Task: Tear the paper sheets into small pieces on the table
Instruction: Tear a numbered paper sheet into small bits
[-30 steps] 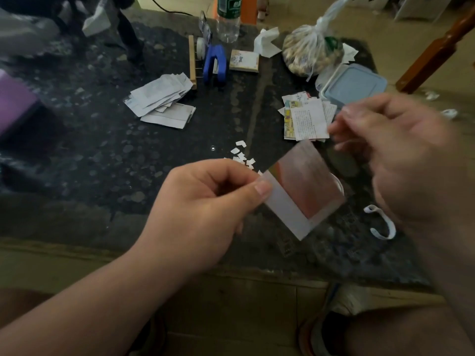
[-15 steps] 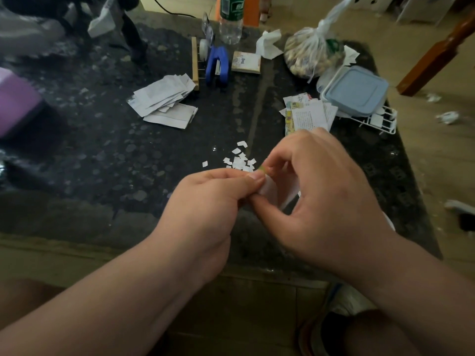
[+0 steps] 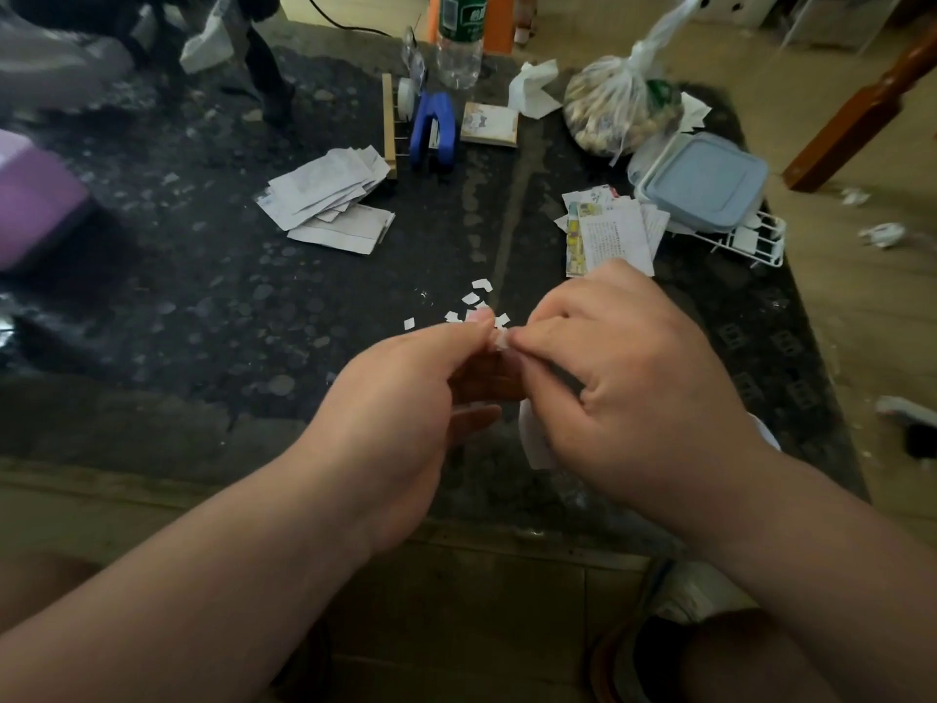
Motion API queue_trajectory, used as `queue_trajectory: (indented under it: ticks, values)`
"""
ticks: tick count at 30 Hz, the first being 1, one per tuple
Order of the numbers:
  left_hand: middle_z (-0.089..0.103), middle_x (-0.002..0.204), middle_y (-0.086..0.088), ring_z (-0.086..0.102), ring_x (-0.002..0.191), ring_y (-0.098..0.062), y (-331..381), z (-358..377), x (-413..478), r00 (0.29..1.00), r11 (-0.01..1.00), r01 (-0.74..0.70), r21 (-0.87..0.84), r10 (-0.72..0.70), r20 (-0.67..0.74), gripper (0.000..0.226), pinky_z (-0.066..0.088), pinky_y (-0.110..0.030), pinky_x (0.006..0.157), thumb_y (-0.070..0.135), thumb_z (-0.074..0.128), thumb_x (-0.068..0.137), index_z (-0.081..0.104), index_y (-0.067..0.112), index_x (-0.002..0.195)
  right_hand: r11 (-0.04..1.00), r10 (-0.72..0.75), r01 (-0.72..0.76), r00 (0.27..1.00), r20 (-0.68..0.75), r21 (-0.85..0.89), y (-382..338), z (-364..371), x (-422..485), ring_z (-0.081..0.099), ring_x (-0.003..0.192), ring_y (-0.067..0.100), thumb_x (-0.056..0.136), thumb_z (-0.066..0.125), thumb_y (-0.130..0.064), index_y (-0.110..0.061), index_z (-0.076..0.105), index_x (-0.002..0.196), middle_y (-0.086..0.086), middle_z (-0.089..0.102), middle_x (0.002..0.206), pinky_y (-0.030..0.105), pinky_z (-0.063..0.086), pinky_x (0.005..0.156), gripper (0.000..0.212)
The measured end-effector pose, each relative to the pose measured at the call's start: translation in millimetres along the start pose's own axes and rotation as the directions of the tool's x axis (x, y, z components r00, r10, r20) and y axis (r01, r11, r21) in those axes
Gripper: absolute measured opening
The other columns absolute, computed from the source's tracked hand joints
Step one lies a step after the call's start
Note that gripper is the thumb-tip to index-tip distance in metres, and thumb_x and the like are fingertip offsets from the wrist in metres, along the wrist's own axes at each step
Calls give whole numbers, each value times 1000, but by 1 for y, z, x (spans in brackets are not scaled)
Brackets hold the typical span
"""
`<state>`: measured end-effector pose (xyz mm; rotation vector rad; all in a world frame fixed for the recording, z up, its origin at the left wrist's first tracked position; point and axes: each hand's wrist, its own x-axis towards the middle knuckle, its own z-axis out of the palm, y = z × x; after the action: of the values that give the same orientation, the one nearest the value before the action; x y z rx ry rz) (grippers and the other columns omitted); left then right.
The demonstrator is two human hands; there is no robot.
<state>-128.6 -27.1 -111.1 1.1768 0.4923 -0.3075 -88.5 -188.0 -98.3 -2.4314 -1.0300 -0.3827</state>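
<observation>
My left hand [image 3: 400,398] and my right hand [image 3: 623,367] meet above the near part of the dark table [image 3: 203,307]. Both pinch the top edge of one paper sheet [image 3: 489,380], brown on the side I see, white underneath. Most of the sheet is hidden by my fingers. Several small white torn pieces [image 3: 469,299] lie on the table just beyond my fingertips. A pile of white sheets [image 3: 329,200] lies at the centre left. A second stack of printed sheets [image 3: 611,230] lies behind my right hand.
At the back stand a blue stapler [image 3: 431,126], a plastic bottle [image 3: 459,40], a small box [image 3: 489,124], a tied bag [image 3: 618,106] and a lidded blue container [image 3: 702,182] on a white wire rack [image 3: 750,243]. A purple object [image 3: 35,205] sits far left.
A second ago my left hand alone held the sheet up. My right hand came down onto it, and both hands now pinch its top edge closer together.
</observation>
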Motion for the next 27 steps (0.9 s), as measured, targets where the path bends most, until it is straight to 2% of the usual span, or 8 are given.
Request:
queue_trajectory:
  ticks: [4,10,13,16,20,23,25,27]
  values:
    - [72,95,-7,69,90,-17,4,2,-3,996,996,-25,88,17,92,39,47,-44,93,49,52,99,68,14,99,1000,0,0,999,-42,14,4,1,1,50,80,27,98,63,-16,-2,75,81,7,62,81,46,41,69,25]
    - [70,103,-12,68,97,-25,14,1,-6,974,997,48,56,-59,220,48,47,-49,96,53,45,98,68,13,108,998,14,-7,993,-121,65,9,-4,1,51,80,24,95,66,-8,-5,75,81,5,64,80,42,41,72,16]
    - [62,101,-16,62,95,-28,17,-1,-4,963,997,78,28,-82,255,49,47,-47,94,54,49,95,67,11,109,990,78,-59,986,-144,131,7,-4,0,55,80,23,93,69,-7,-8,74,81,2,66,78,38,43,74,13]
    - [59,89,-12,58,85,-25,19,0,-4,957,995,101,-17,-92,276,50,48,-42,87,54,52,92,70,9,103,949,229,-195,966,-117,246,6,-6,0,59,82,16,94,70,-12,-13,75,83,-4,67,80,33,47,73,12]
    - [58,78,-4,57,72,-17,23,2,-6,946,983,167,-80,-137,295,46,49,-35,74,48,55,89,75,9,103,850,431,-389,901,-46,354,5,-9,2,65,78,9,95,69,-22,-20,77,85,-8,71,80,27,52,69,13]
    - [57,72,-3,54,66,-15,24,2,-8,944,968,226,-106,-192,267,45,46,-35,73,42,59,89,79,4,104,773,562,-496,824,-65,396,10,-13,7,65,70,6,97,67,-23,-19,74,83,-9,70,74,13,47,61,16]
    - [55,69,-2,53,64,-14,21,1,-10,958,976,201,-79,-179,226,37,46,-32,69,38,63,88,81,6,98,639,698,-595,715,-42,489,20,-20,13,68,71,6,97,67,-26,-20,74,81,-5,72,75,17,53,65,19]
    - [52,65,-1,50,61,-14,17,0,-11,980,998,53,32,-58,188,25,46,-28,61,33,69,83,79,11,86,398,791,-628,605,97,669,27,-30,19,72,77,17,95,69,-23,-19,75,75,1,75,77,35,60,73,22]
